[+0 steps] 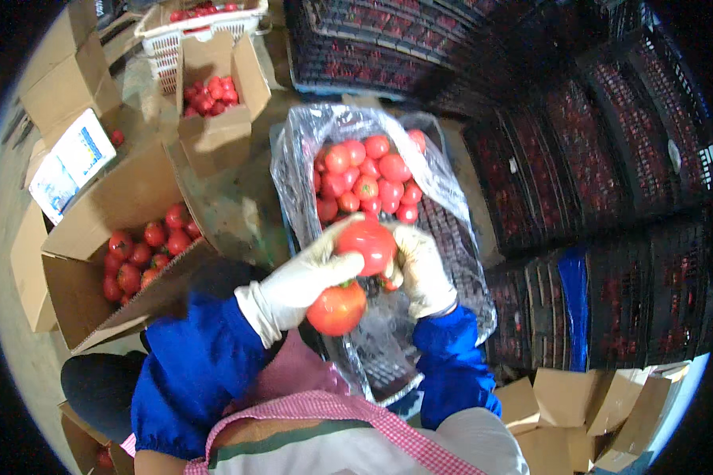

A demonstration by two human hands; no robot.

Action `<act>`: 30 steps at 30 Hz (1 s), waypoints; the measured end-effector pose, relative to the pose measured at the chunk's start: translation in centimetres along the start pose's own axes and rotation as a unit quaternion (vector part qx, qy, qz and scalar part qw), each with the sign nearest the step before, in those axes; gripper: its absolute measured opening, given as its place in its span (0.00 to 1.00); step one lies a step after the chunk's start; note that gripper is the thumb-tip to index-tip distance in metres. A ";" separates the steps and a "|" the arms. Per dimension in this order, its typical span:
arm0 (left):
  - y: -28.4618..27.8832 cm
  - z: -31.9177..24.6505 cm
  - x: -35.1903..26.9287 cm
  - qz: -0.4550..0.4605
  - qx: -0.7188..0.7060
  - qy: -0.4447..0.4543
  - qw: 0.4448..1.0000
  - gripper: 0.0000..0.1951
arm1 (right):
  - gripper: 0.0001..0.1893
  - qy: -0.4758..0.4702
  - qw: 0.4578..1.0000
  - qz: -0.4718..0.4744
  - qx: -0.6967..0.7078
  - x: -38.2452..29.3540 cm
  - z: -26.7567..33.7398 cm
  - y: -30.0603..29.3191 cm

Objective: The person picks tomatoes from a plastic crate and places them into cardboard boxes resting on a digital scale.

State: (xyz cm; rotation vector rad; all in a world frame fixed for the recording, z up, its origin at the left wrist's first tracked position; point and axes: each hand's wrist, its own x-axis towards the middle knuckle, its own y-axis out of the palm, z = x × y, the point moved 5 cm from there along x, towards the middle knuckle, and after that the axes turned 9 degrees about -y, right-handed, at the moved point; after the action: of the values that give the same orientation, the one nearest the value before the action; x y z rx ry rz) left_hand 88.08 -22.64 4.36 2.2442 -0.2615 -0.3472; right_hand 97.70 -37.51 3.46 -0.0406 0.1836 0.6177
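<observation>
My left hand [306, 282] and my right hand [422, 267] wear whitish gloves and meet above a black plastic crate. Between them they hold a large red tomato [365, 244]. A second, orange-red tomato [337, 310] sits lower, against the underside of my left hand; its contact with the fingers is partly hidden. A sliver of another tomato [387, 284] shows below the fingers of my right hand. Beneath lies the crate, lined with a clear plastic bag [300, 148]. Several red tomatoes [366, 188] fill its far part, while the dark crate bottom shows through nearer my body.
To the left stands a cardboard box [119, 208] of tomatoes. Farther off are a smaller tomato carton [217, 127] and a white plastic basket [205, 29]. Stacked black crates [582, 148] rise at the right and back. Cardboard cartons [570, 409] lie at lower right.
</observation>
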 end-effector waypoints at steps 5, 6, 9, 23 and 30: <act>-0.8 -0.8 -1.5 0.052 -0.131 -0.003 0.990 0.31 | 0.13 -0.090 0.982 -0.081 -0.144 2.5 -0.4 -3.6; -0.3 -1.1 -1.5 0.065 -0.149 -0.001 0.987 0.31 | 0.13 -0.083 0.933 -0.055 -0.345 3.1 -4.8 -7.6; -0.5 -1.2 -1.3 0.061 -0.156 0.011 0.986 0.31 | 0.20 0.110 0.768 -0.023 -0.631 2.9 -16.3 -10.6; -6.9 -7.9 -10.8 -0.173 -0.085 0.222 0.956 0.34 | 0.33 0.047 0.915 -0.054 0.398 2.1 -14.0 -5.8; -13.3 -12.5 -23.3 -0.451 0.028 0.297 0.841 0.27 | 0.24 0.047 0.883 0.065 0.463 6.0 -4.5 4.3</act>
State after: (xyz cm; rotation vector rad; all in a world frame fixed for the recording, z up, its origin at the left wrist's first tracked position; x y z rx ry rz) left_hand 71.31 1.65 5.59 2.2670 1.1594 -0.0929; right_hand 99.34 -31.01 -1.97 0.8784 0.5666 0.6102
